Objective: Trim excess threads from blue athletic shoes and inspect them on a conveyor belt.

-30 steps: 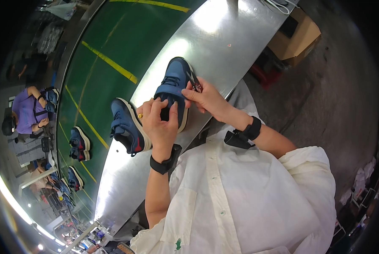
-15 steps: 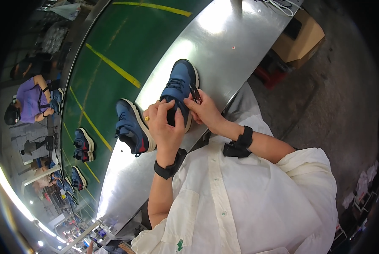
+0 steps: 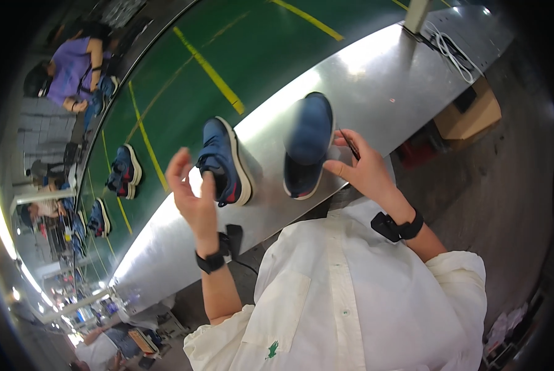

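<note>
right hand [image 3: 365, 168] pinches a thin dark tool, touching the blurred shoe [image 3: 308, 145] on the bench [image 3: 376, 80]; left hand [image 3: 193, 195] open, empty; shoe looks light, soft-uppered, best held at sole or heel.

Bench: a long steel worktop [image 3: 376, 80] ran slantwise, shiny and glaring in the middle.
On the bench: two blue shoes, the left shoe [image 3: 224, 162] beside the right shoe [image 3: 308, 145], which was blurred; a white cable [image 3: 451, 51] lay near the far end by a post.
Belt: a green conveyor [image 3: 240, 43] with yellow lines ran alongside the bench.
On the belt: more blue shoes [image 3: 123, 170], well apart.
</note>
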A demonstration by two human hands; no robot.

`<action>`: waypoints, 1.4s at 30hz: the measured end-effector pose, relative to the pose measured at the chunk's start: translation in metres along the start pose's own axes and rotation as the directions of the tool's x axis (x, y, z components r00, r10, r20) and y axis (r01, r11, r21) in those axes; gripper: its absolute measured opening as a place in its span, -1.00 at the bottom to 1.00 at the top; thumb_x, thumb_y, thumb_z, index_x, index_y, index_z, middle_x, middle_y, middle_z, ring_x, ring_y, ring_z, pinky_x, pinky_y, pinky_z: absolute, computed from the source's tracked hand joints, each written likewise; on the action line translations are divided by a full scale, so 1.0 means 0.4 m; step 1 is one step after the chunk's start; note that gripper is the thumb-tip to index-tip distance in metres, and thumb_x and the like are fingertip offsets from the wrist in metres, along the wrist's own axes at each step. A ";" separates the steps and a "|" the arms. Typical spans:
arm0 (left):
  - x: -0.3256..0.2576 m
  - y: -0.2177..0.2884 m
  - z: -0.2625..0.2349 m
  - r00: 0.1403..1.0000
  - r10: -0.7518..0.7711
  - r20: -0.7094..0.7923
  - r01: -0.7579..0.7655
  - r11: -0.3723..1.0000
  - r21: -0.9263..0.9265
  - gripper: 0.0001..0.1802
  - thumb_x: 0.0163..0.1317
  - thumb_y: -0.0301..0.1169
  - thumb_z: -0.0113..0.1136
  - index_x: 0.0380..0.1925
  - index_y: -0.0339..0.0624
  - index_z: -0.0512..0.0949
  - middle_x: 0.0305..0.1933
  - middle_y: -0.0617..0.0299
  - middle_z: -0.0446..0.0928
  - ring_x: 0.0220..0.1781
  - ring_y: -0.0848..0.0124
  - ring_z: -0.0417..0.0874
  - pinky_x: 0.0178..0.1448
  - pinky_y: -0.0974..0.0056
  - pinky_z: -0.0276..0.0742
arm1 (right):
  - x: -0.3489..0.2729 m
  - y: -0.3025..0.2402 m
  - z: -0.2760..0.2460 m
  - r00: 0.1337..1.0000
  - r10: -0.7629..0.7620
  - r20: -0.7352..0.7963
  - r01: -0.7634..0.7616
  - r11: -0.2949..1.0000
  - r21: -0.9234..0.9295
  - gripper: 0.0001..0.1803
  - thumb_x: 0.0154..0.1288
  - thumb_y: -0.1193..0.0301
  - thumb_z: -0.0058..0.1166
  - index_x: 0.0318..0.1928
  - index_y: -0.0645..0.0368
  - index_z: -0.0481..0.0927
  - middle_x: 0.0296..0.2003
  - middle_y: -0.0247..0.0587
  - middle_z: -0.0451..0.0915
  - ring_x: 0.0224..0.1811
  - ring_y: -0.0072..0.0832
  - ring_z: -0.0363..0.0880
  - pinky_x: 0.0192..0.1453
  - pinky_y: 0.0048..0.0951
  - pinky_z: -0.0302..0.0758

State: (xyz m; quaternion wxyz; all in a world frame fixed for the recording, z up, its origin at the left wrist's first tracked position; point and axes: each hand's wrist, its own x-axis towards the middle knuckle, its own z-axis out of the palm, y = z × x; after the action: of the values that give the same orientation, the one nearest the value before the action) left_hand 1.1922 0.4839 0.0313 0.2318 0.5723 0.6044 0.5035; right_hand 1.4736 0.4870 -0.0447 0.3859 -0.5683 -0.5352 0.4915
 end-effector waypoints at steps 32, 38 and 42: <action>-0.177 -0.182 0.180 0.887 -0.421 0.190 0.452 0.875 -0.175 -0.25 0.00 -0.58 0.22 0.27 -0.21 0.21 0.21 0.02 0.31 0.22 0.20 0.40 0.30 0.22 0.28 | 0.027 0.000 0.062 0.999 -0.041 0.026 0.045 0.984 -0.173 -0.42 0.12 0.55 0.08 0.20 0.31 0.30 -0.04 0.06 0.55 0.03 -0.34 0.56 0.09 -0.47 0.43; -0.151 -0.130 0.185 0.709 -0.625 0.327 0.683 0.492 -0.539 -0.22 -0.04 -0.76 -0.03 0.31 -0.27 0.16 0.26 0.06 0.28 0.24 0.31 0.38 0.33 0.31 0.24 | 0.027 0.017 0.055 0.999 -0.036 -0.012 0.034 0.990 -0.135 -0.40 0.12 0.52 0.12 0.21 0.27 0.29 -0.04 0.01 0.56 -0.02 -0.38 0.57 0.05 -0.49 0.44; -0.126 -0.096 0.206 0.736 -0.638 0.225 0.602 0.467 -0.648 -0.31 -0.01 -0.75 -0.13 0.25 -0.28 0.25 0.08 0.11 0.45 0.06 0.36 0.52 0.18 0.34 0.40 | 0.041 0.023 0.046 0.993 0.106 0.051 -0.107 0.994 0.004 -0.43 0.17 0.50 0.08 0.21 0.26 0.29 -0.12 -0.15 0.58 -0.20 -0.54 0.53 -0.07 -0.55 0.44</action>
State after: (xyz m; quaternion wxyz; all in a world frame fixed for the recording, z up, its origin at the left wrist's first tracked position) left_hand 1.2572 0.4717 -0.0492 0.5766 0.1732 0.5452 0.5834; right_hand 1.4568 0.5004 -0.0601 0.3473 -0.5821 -0.5123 0.5274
